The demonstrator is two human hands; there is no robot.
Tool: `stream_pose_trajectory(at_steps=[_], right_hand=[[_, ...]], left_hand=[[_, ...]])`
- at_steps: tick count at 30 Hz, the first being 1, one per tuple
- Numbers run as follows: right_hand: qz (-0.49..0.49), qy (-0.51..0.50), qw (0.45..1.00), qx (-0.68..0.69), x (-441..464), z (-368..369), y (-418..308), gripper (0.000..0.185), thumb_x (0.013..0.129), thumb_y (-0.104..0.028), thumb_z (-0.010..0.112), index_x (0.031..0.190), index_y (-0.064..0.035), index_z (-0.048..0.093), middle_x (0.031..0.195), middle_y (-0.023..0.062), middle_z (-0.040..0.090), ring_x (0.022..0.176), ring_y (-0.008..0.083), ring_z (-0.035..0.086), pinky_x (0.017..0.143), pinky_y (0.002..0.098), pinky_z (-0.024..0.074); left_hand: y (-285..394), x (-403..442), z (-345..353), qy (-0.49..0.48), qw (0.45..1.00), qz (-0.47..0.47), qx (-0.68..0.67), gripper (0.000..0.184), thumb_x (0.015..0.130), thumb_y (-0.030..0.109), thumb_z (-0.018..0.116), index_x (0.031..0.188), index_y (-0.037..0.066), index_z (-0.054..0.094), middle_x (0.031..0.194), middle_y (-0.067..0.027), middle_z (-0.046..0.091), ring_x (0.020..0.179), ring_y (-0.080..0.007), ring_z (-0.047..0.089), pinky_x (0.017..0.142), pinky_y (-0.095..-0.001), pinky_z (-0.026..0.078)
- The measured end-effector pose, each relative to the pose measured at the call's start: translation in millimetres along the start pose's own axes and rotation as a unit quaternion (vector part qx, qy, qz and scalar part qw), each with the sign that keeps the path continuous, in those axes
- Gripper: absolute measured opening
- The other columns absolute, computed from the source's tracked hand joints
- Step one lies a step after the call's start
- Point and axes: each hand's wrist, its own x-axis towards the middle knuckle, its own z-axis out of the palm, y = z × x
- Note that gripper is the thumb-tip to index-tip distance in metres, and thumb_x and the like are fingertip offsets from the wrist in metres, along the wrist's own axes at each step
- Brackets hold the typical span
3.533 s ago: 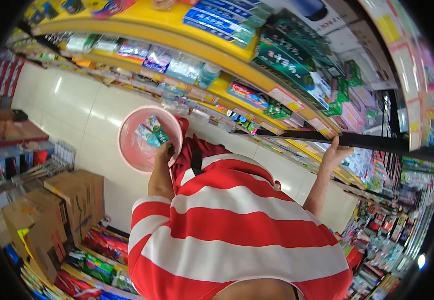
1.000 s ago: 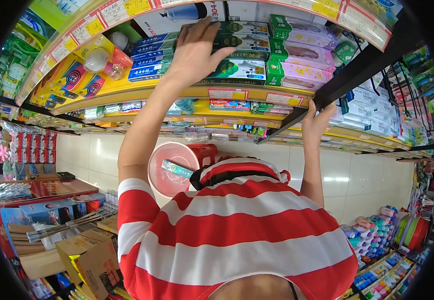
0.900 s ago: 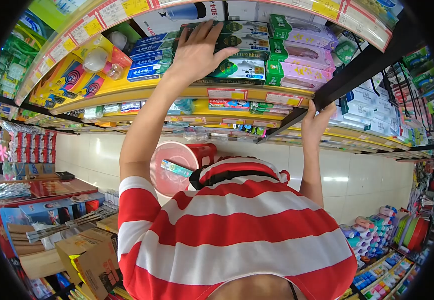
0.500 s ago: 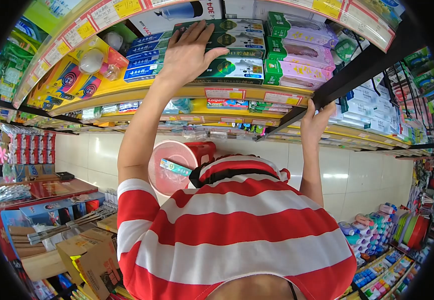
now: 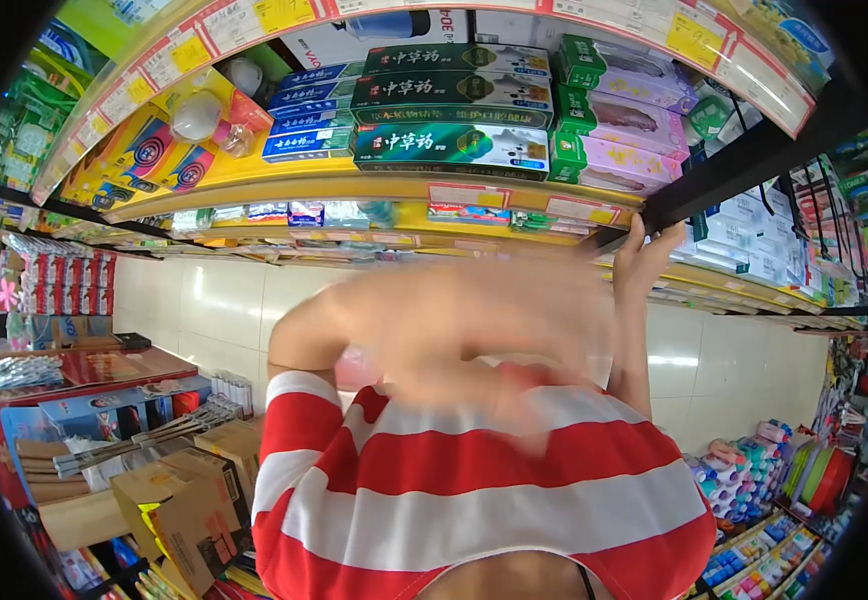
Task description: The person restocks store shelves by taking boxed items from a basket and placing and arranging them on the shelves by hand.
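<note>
My left hand (image 5: 494,330) is a motion smear across the front of my chest. Its fingers cannot be made out, nor whether anything is in them. At the shelf edge, my right hand (image 5: 646,258) grips the black shelf upright (image 5: 689,195), thumb on one side and fingers on the other. Dark green toothpaste boxes (image 5: 452,148) lie stacked in rows on the yellow shelf (image 5: 374,187). Blue toothpaste boxes (image 5: 309,144) are to their left, and pink and green boxes (image 5: 619,168) to their right.
Below the shelf, a pink basket (image 5: 357,370) on the tiled floor is mostly hidden by my left arm. Cardboard boxes (image 5: 179,515) stand at lower left. Several bottles (image 5: 744,465) are grouped at lower right. A price-tag rail (image 5: 194,50) crosses above.
My left hand has come off the dark green toothpaste boxes and swung down and back before my chest, now blurred. The right hand stays at the upright. The view has shifted slightly.
</note>
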Motion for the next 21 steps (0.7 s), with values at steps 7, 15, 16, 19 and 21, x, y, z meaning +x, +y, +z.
stream_pose_trajectory(at_steps=[7, 15, 16, 19, 21], right_hand=[[0.012, -0.001, 1.000, -0.004, -0.4, -0.7, -5.5, 0.046, 0.086, -0.003, 0.056, 0.125, 0.0017, 0.031, 0.113, 0.0194, 0.047, 0.102, 0.0279, 0.051, 0.087, 0.0365, 0.0408], [0.013, -0.006, 1.000, -0.006, -0.6, -2.0, -5.0, 0.045, 0.087, -0.004, 0.056, 0.124, 0.0009, 0.031, 0.113, 0.0204, 0.047, 0.102, 0.0294, 0.052, 0.087, 0.0372, 0.0412], [0.010, -0.003, 1.000, -0.009, 0.0, -1.7, -6.1, 0.045, 0.087, -0.003, 0.056, 0.124, 0.0019, 0.031, 0.112, 0.0213, 0.047, 0.101, 0.0309, 0.052, 0.087, 0.0371, 0.0411], [0.007, -0.001, 1.000, -0.015, 0.4, -2.6, -11.4, 0.044, 0.086, -0.001, 0.055, 0.123, 0.0040, 0.032, 0.111, 0.0229, 0.047, 0.098, 0.0336, 0.052, 0.086, 0.0369, 0.0408], [0.008, -0.005, 1.000, -0.018, 1.1, -3.3, -13.2, 0.044, 0.086, -0.001, 0.055, 0.122, 0.0040, 0.032, 0.110, 0.0229, 0.047, 0.098, 0.0333, 0.052, 0.086, 0.0368, 0.0405]], left_hand=[[21.5, 20.4, 51.3, -0.177, 0.960, 0.205, -0.062, 0.024, 0.092, 0.023, 0.047, 0.079, 0.004, 0.056, 0.095, -0.0152, 0.054, 0.098, -0.0328, 0.052, 0.099, -0.0639, 0.019], [25.2, 16.9, 54.0, -0.188, 0.966, 0.176, 0.017, 0.023, 0.083, 0.021, 0.051, 0.065, 0.006, 0.052, 0.068, -0.0070, 0.046, 0.082, -0.0306, 0.052, 0.098, -0.0687, 0.016], [26.7, 15.8, 55.9, -0.199, 0.961, 0.176, 0.079, 0.023, 0.082, 0.022, 0.053, 0.066, 0.006, 0.056, 0.067, -0.0070, 0.050, 0.077, -0.0296, 0.051, 0.100, -0.0670, 0.015], [25.2, 17.3, 71.1, -0.182, 0.940, 0.177, 0.230, 0.023, 0.077, 0.025, 0.055, 0.065, 0.006, 0.061, 0.064, -0.0050, 0.055, 0.080, -0.0283, 0.052, 0.101, -0.0677, 0.010], [20.9, 24.0, 79.2, -0.148, 0.935, 0.175, 0.269, 0.024, 0.074, 0.026, 0.055, 0.066, 0.006, 0.062, 0.065, -0.0043, 0.057, 0.089, -0.0285, 0.053, 0.101, -0.0686, 0.007]])
